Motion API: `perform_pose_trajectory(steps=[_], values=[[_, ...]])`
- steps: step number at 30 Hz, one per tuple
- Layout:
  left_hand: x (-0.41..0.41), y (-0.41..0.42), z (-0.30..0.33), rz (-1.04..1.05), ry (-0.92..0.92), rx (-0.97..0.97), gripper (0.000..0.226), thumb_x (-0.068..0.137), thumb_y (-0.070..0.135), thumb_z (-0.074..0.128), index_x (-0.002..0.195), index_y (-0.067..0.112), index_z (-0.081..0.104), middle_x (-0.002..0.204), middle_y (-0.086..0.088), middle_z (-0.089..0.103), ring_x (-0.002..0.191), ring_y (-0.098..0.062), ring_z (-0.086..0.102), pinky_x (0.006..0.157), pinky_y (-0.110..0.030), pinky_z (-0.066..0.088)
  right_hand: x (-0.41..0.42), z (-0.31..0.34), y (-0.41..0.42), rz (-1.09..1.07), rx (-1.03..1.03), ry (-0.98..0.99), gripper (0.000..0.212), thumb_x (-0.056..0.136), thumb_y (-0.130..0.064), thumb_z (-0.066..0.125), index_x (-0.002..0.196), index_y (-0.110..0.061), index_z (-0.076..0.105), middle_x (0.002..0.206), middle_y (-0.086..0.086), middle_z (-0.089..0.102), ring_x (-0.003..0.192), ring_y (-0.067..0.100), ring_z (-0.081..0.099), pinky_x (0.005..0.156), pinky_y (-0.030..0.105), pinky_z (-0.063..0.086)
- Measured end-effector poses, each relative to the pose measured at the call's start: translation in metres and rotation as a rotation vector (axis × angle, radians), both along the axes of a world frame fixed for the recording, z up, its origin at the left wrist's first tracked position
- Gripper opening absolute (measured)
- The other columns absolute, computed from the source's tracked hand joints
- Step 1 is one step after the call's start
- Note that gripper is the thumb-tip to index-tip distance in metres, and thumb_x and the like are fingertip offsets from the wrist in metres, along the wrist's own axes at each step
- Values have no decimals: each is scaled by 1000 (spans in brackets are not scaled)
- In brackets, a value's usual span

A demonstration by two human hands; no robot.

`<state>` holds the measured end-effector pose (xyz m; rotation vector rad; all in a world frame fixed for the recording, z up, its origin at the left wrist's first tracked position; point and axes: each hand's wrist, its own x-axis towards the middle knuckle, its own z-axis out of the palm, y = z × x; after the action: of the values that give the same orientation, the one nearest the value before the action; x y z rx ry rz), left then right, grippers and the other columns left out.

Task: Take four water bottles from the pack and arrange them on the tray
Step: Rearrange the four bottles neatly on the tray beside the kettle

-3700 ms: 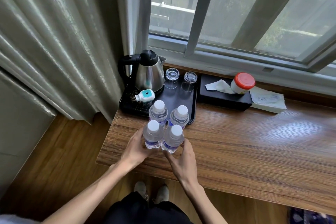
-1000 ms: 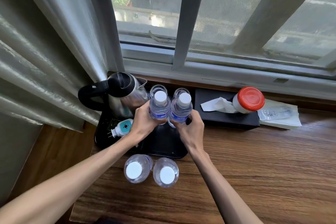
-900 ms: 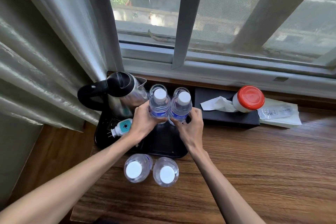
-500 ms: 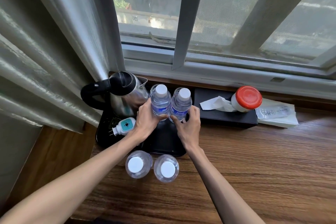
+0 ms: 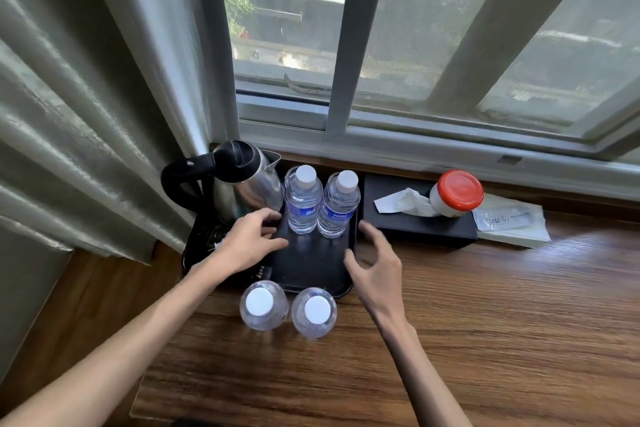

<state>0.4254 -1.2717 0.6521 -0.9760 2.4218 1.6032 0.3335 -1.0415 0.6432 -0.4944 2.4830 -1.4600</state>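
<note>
Two water bottles (image 5: pixel 320 204) stand upright side by side at the far end of the black tray (image 5: pixel 311 267), just right of the kettle (image 5: pixel 242 180). Both hands, the left hand (image 5: pixel 247 243) and right hand (image 5: pixel 375 267), hover open and empty over the tray. Two more bottles (image 5: pixel 289 310) stand on the desk (image 5: pixel 485 322) at the tray's near edge.

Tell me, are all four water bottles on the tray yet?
Not yet, about halfway. Done: two bottles stand upright side by side at the back of the black tray, beside the kettle. In hand: nothing; the left hand and right hand are both open and empty. Left: two bottles stand on the wooden table in front of the tray.
</note>
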Motion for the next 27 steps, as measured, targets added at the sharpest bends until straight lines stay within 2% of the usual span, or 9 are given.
perform_pose_trajectory(steps=[3,6,8,12,15,18,20,24,27], values=[[45,-3,1,91,76,-49,35,88,-11,61,106,18,69,113,-8,72,102,-19,71,94,-31,56,35,2,23,137,40,-80,60,80,3,68,131,-28,62,126,-12,66,114,0,63,93,4,47],[85,16,-8,175,96,95,63,81,-29,48,101,28,67,111,-1,73,109,-19,69,93,-28,56,71,-14,40,242,114,-166,75,71,7,56,134,-33,58,137,-21,59,131,-7,51,113,28,47],[105,37,-15,118,117,135,68,73,-29,55,109,28,67,112,5,74,113,-13,67,96,-28,54,89,-25,45,272,125,-181,85,65,5,53,137,-39,53,140,-31,54,136,-9,45,119,33,40],[125,63,-25,89,150,122,70,64,-16,71,117,30,65,116,6,73,112,-10,67,93,-18,52,111,-28,45,303,112,-153,95,71,-6,73,130,-71,37,138,-57,31,135,-25,28,115,2,21],[122,71,-29,92,95,29,71,58,6,93,117,31,63,111,20,71,105,7,63,87,-6,46,116,-34,38,255,70,-158,89,69,-22,87,132,-63,38,139,-53,35,133,-22,34,111,-1,23],[114,77,-27,161,64,-28,62,50,20,98,104,31,68,97,37,69,87,20,61,74,0,43,121,-37,28,183,-10,-167,72,74,-32,89,130,-49,48,136,-40,51,129,-11,50,111,17,43],[109,82,-25,216,92,-22,58,50,17,99,102,24,73,89,32,73,78,16,64,68,-2,46,121,-36,22,124,-47,-165,60,77,-35,88,126,-48,55,130,-30,61,121,-3,60,103,31,53],[112,89,-19,280,94,-60,56,46,22,100,94,29,71,70,41,66,69,14,65,59,-1,44,122,-27,20,88,-78,-140,52,74,-53,82,120,-58,59,125,-30,67,117,-3,64,99,34,57],[113,90,-16,265,118,-96,60,43,39,98,97,25,77,80,25,75,80,2,71,67,-14,54,120,-23,23,61,-105,-132,57,72,-47,87,125,-43,65,125,-19,71,119,4,66,100,43,57]])
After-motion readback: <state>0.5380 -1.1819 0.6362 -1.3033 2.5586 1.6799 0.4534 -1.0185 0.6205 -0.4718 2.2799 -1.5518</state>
